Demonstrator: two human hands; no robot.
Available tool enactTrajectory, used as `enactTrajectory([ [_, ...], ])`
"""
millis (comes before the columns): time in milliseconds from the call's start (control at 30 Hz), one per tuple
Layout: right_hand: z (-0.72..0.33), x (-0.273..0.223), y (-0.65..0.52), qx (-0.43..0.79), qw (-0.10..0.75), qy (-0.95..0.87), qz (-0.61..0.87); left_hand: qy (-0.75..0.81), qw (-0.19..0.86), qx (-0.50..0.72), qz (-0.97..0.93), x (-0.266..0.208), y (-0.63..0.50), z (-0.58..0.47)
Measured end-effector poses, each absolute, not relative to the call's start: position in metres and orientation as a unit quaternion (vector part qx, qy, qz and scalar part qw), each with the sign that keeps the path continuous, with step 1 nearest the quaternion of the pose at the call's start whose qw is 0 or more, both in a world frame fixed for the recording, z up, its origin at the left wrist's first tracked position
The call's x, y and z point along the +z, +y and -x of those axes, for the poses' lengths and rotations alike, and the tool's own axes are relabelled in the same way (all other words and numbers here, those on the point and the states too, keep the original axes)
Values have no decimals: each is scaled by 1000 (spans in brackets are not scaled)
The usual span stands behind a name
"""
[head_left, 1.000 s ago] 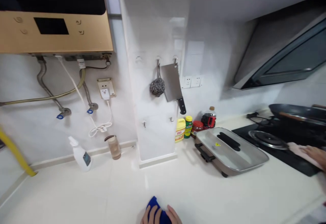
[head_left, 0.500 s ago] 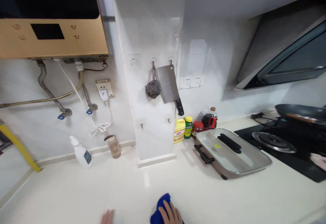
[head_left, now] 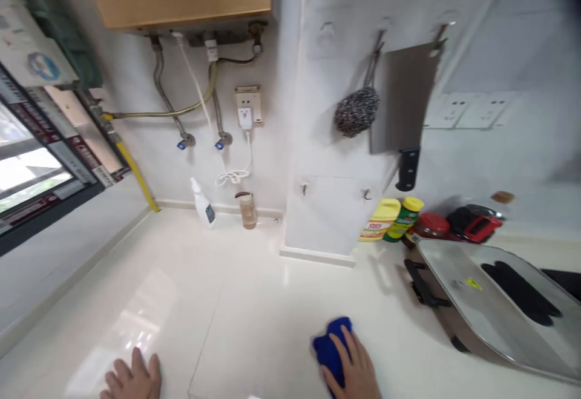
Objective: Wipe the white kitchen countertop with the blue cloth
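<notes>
My right hand (head_left: 356, 366) presses a folded blue cloth (head_left: 330, 350) onto the white countertop (head_left: 254, 326). Its fingers lie over the cloth, whose right side is covered by them. At the lower left, my left hand (head_left: 134, 378) has its fingers spread on or just above the counter, holding nothing; the wrist is cut off by the frame's edge. An electric pan with a glass lid (head_left: 490, 302) stands to the right of the cloth.
By the back wall stand a white spray bottle (head_left: 204, 205) and a clear cup (head_left: 247, 212). A cleaver (head_left: 403, 99) and a steel wool scrubber (head_left: 357, 111) hang from hooks. A yellow bottle (head_left: 380, 220) and several other containers stand behind the pan. A window (head_left: 31, 163) is at left.
The view has turned left and down, bringing in the window. More of both hands shows now, and my left hand's fingers appear spread. My right hand stays on the cloth.
</notes>
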State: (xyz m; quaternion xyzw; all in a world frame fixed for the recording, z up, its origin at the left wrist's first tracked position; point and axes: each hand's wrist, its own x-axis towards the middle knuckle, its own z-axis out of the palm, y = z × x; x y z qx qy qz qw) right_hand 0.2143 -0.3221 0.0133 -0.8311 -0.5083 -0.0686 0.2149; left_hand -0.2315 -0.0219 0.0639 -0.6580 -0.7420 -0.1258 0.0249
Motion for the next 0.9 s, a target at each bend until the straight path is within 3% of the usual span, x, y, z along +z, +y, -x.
enactTrajectory([
  [167, -268, 13, -339, -144, 240, -404, 871, -756, 42, -121, 642, 81, -34, 217],
  [400, -275, 38, -238, -210, 210, -291, 910, -760, 50, -100, 640, 73, -35, 222],
  [700, -172, 54, -85, -98, 192, -455, 864, -764, 33, -83, 638, 70, -36, 221],
  [900, -64, 56, -86, -28, 210, -608, 765, -765, 15, -94, 637, 71, -39, 221],
])
